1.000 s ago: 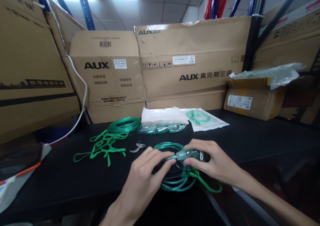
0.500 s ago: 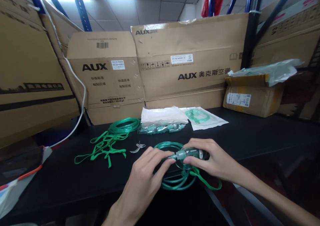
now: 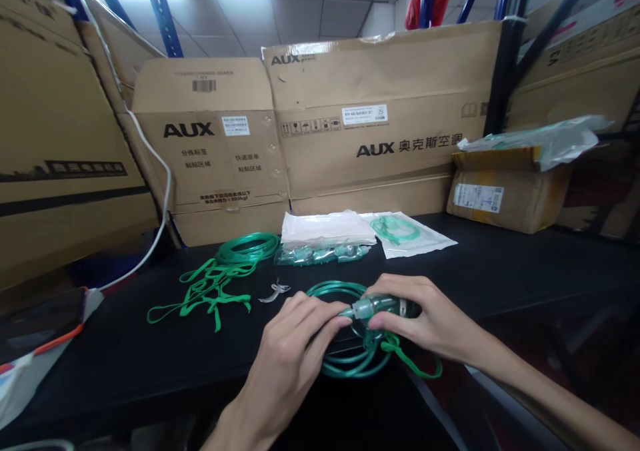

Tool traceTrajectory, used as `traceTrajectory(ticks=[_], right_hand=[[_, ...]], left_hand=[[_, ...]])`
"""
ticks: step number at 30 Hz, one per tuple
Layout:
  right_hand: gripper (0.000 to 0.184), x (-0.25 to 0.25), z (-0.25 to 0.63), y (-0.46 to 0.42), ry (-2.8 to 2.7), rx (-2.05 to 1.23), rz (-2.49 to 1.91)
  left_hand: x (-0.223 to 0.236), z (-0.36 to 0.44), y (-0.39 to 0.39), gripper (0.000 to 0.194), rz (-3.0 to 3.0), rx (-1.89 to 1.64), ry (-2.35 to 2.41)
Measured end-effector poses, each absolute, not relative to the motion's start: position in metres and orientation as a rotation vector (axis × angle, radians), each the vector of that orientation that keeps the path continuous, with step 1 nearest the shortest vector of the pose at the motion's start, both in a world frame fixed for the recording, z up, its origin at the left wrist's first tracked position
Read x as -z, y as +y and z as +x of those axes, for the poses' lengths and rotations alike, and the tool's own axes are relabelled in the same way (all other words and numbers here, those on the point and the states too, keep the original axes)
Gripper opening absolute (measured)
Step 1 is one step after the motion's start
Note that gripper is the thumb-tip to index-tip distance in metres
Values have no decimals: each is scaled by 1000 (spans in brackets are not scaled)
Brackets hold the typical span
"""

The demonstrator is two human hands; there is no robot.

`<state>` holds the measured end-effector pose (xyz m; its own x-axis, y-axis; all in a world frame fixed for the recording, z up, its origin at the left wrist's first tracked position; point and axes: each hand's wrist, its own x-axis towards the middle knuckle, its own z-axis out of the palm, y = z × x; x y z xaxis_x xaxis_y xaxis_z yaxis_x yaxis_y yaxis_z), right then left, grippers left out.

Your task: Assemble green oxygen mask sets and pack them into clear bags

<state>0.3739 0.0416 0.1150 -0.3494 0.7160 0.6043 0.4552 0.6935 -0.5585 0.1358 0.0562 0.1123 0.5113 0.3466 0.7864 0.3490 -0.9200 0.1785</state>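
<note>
My right hand (image 3: pixel 425 314) grips a translucent green oxygen mask (image 3: pixel 380 308), its narrow connector pointing left. At that connector, my left hand (image 3: pixel 295 341) pinches the end of a green tube (image 3: pixel 346 313) between thumb and fingers. Tube and connector meet; how far one sits in the other I cannot tell. Below both hands lies the coiled green tubing (image 3: pixel 355 369) on the black table, partly covered by them. A green elastic strap (image 3: pixel 417 369) hangs from the mask side, under my right hand. The mask's far end is hidden in my right palm.
Left of my hands lie a clear plastic piece (image 3: pixel 275 291), green straps (image 3: pixel 215 291) and another tubing coil (image 3: pixel 250 246). Behind are bagged green parts (image 3: pixel 323 254) and a white packet (image 3: pixel 417 241). Cardboard boxes (image 3: pixel 320 171) wall the back; a small carton (image 3: pixel 505 198) stands right.
The camera view has shifted slightly. Both hands keep the same hold on the tube and the mask, with hardly any visible movement.
</note>
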Motion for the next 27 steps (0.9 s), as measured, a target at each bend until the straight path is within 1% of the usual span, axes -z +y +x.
traceTrajectory(ticks=[8,12,20,24,27], right_hand=[[24,-114,373,42,-2022,-330,-855],[29,-112,373,43,-2024,-281,-823],[36,-105,371,42,-2029,-51,-756],[40,-101,371,43,-2035,47,-755],[40,-102,371,43,-2033,36,-741]], left_hand=[[-114,135,55,14,-2756,1465,-696],[-116,135,55,12,-2781,1471,-840],[-118,130,57,16,-2921,1402,-1159],[-116,129,58,16,-2945,1374,-1187],[-116,130,58,15,-2936,1380,-1121]])
